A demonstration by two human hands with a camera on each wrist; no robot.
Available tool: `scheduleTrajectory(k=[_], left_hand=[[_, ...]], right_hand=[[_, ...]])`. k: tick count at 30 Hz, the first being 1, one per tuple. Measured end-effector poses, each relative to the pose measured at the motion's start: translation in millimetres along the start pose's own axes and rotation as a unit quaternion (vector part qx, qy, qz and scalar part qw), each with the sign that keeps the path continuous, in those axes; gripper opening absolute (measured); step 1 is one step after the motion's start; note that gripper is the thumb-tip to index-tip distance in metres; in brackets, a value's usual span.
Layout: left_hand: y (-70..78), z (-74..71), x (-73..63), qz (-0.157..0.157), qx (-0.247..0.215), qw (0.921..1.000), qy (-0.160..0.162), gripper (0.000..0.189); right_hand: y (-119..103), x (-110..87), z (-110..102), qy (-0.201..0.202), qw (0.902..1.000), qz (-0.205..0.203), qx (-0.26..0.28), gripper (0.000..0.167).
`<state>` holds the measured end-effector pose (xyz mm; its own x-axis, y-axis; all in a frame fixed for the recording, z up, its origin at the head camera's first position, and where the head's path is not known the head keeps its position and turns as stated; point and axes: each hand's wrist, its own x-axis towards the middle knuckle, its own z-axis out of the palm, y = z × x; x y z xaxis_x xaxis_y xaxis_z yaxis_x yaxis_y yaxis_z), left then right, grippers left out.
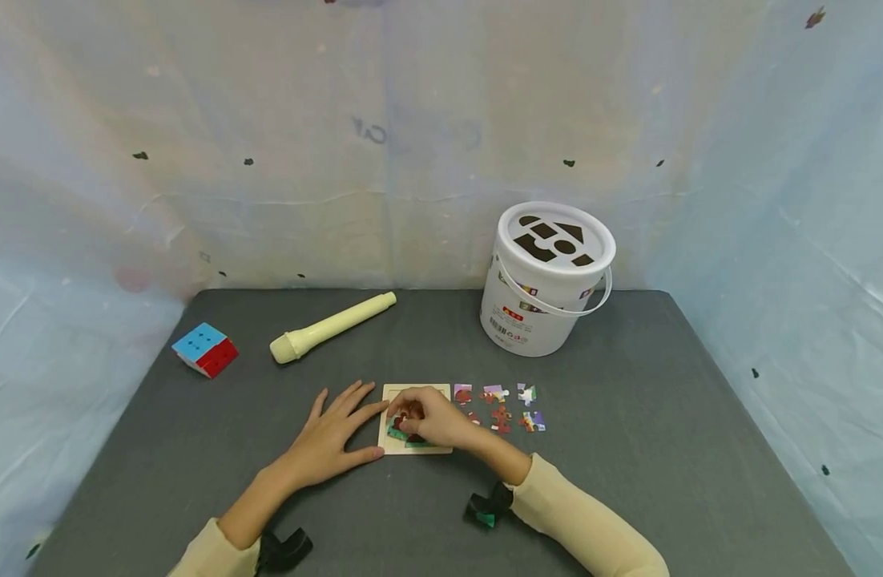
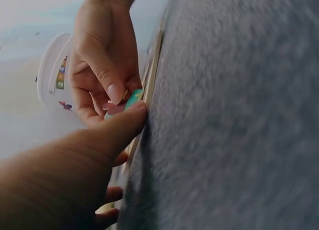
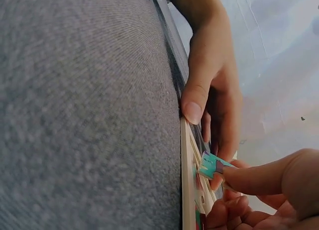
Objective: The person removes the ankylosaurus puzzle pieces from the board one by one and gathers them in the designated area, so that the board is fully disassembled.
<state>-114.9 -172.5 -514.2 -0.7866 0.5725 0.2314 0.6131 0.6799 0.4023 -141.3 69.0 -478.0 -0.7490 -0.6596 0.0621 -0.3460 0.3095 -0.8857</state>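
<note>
A shallow wooden puzzle tray lies on the grey table, with a few green and dark-red pieces in its lower part. My left hand lies palm down with fingers spread; its thumb and forefinger touch the tray's left edge. Over the tray, my right hand pinches a green jigsaw piece between thumb and fingers. In the right wrist view the piece is tilted above the left side of the tray. Several loose jigsaw pieces are laid out right of the tray. The right hand covers much of the tray's inside in the head view.
A white lidded bucket with a handle stands at the back right. Towards the back left lie a pale yellow toy microphone and a blue-and-red puzzle cube. Pale sheeting hangs behind the table.
</note>
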Motion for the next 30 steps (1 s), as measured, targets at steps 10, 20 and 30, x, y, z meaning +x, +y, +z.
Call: scheduleTrajectory(k=[10, 20, 30], left_hand=[[7.7, -10.5, 3.0, -0.019, 0.011, 0.9993, -0.029, 0.070], [9.6, -9.9, 2.8, -0.021, 0.015, 0.9993, -0.028, 0.070], [8.6, -8.1, 0.8, -0.024, 0.014, 0.9991, -0.033, 0.070]], right_hand=[[-2.8, -0.1, -3.8, -0.009, 0.9993, -0.013, 0.035, 0.020], [-10.4, -12.8, -14.2, 0.017, 0.9991, -0.027, 0.029, 0.020], [1.4, -52.6, -47.5, 0.071, 0.9972, -0.024, 0.000, 0.018]])
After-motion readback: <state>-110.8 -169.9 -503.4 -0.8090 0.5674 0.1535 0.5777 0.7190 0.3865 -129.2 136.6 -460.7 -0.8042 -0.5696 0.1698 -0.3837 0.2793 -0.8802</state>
